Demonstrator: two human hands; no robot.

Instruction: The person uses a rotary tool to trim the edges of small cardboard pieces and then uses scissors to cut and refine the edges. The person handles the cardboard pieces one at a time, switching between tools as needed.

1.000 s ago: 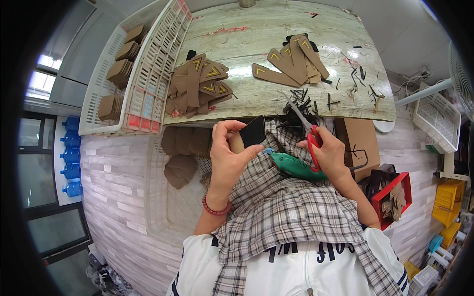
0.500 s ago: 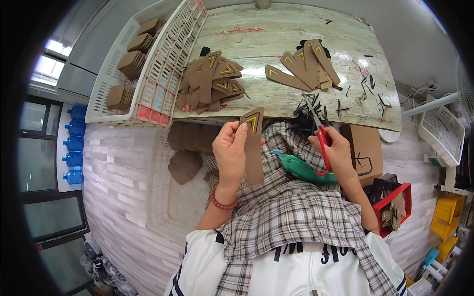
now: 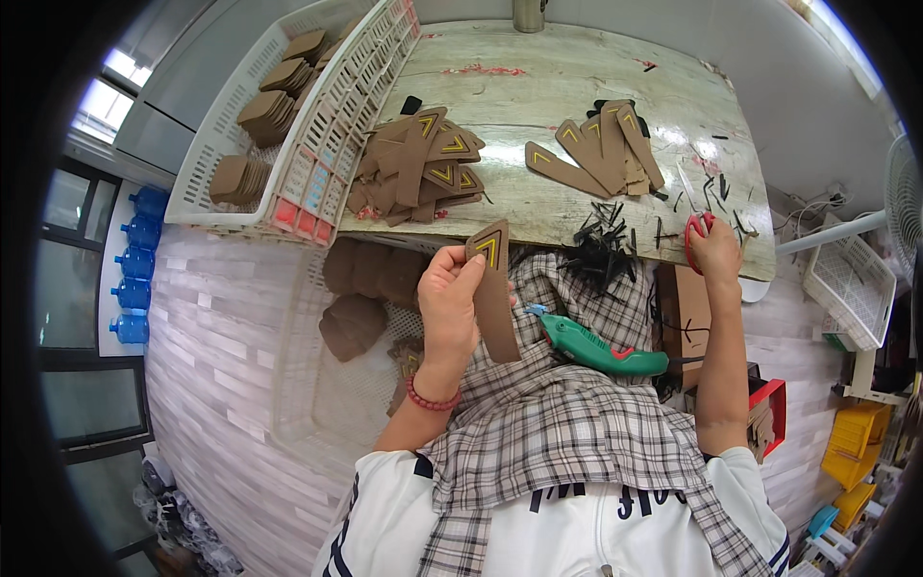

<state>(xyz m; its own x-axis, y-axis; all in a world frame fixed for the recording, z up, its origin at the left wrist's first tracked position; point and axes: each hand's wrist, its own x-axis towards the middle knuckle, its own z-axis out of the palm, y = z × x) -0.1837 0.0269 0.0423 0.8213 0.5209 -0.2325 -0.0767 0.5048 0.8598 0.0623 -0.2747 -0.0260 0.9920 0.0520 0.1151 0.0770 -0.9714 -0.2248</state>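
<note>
My left hand (image 3: pixel 450 298) pinches a brown strap-shaped piece (image 3: pixel 493 308) with a yellow chevron near its pointed top, held upright in front of the table edge. At the table's right front, my right hand (image 3: pixel 718 252) is closed on red-handled scissors (image 3: pixel 699 229), whose blades lie over the tabletop. Across my lap rests a green handheld power tool (image 3: pixel 601 348) with a blue tip. A heap of black scraps (image 3: pixel 603 240) sits at the table's front edge. Similar brown pieces form a pile (image 3: pixel 423 168) on the left and a fanned group (image 3: pixel 601 149) on the right.
A white crate (image 3: pixel 317 144) with stacked brown pieces stands left of the table (image 3: pixel 500 106). Below it, a translucent bin (image 3: pixel 298 385) holds brown bundles. A red-edged box (image 3: pixel 769 413) and a cardboard carton (image 3: pixel 685 313) are at my right. Black snippets litter the table's right side.
My right hand has moved right and away from me, carrying the scissors from above my lap to the table's right front. The left hand keeps its hold on the brown piece.
</note>
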